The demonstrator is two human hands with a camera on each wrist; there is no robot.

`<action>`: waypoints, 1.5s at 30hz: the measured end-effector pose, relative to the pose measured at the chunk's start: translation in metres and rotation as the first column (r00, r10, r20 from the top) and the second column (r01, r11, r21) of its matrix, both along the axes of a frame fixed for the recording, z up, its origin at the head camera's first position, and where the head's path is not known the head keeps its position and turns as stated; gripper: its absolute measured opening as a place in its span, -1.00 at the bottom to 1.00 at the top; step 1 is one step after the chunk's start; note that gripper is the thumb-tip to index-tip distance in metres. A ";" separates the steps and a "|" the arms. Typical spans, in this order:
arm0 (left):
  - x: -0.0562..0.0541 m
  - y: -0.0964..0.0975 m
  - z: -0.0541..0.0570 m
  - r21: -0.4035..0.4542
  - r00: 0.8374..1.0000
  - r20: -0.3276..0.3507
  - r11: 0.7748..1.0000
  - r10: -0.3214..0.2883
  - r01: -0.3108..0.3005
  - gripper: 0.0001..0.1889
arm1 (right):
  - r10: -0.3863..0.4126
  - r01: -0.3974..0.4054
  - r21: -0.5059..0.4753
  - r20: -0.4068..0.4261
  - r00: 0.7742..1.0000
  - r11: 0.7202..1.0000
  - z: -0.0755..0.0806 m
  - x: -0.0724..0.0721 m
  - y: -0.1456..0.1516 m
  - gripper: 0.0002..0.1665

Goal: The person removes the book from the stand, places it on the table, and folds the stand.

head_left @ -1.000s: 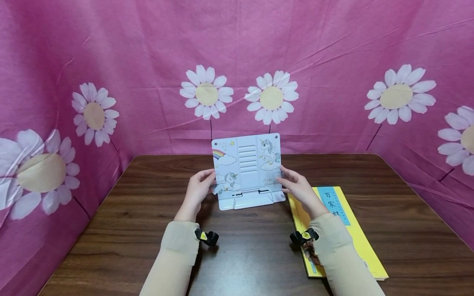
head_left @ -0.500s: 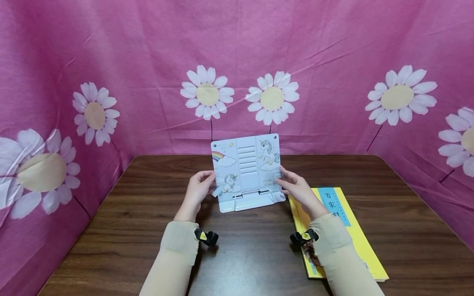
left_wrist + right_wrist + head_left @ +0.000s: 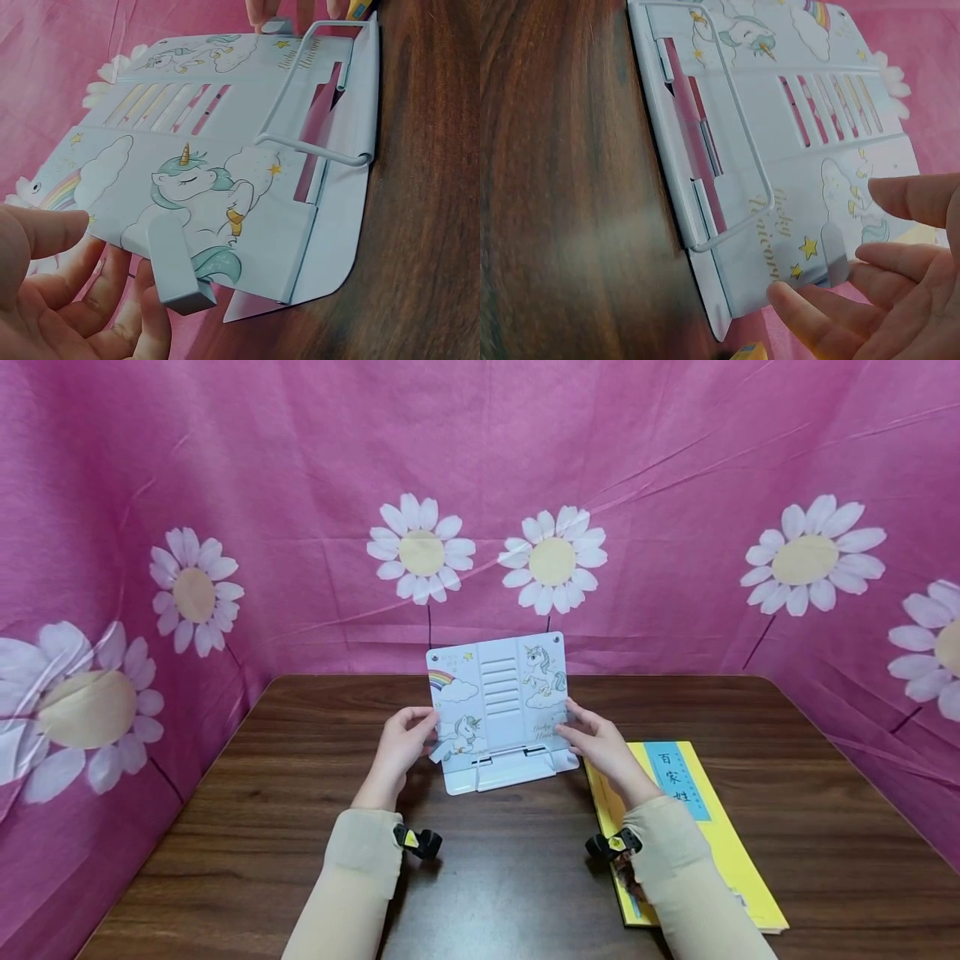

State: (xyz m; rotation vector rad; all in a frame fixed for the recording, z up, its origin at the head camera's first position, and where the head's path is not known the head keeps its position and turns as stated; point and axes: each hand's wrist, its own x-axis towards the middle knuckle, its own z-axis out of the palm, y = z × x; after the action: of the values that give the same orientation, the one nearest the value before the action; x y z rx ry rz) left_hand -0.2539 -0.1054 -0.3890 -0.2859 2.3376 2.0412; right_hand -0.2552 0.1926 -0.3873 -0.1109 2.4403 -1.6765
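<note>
A white metal book stand (image 3: 504, 727) with unicorn, rainbow and cloud prints stands tilted back in the middle of the wooden table. My left hand (image 3: 399, 745) holds its left edge, thumb towards the front and fingers behind, beside a grey page clip (image 3: 180, 266). On the opposite edge, my right hand (image 3: 604, 748) grips near the second page clip (image 3: 835, 251), below the printed lettering. Slots run down the stand's centre panel, and a wire frame sticks out over the bottom ledge (image 3: 516, 770). The back of the stand is hidden in the head view.
A yellow book (image 3: 738, 860) with a blue title panel lies on the table (image 3: 247, 852) at the right, partly under the right forearm. A pink curtain (image 3: 480, 435) with large white daisies hangs behind and around the table.
The book stand's lower edge has come slightly down and towards me. Both hands keep their places on its sides, and the yellow book has not moved.
</note>
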 end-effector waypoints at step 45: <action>0.002 -0.003 0.009 0.048 0.999 -0.045 0.999 0.001 0.001 -0.62 | 0.000 0.013 0.280 -0.047 0.999 0.960 0.001 0.017 -0.038 -0.05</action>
State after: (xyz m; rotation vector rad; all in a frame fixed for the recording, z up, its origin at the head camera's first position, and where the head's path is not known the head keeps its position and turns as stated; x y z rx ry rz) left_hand -0.2516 -0.1083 -0.3801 -0.2411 2.3101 2.1223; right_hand -0.2385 0.1541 -0.3867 -0.1038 2.6848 -1.3250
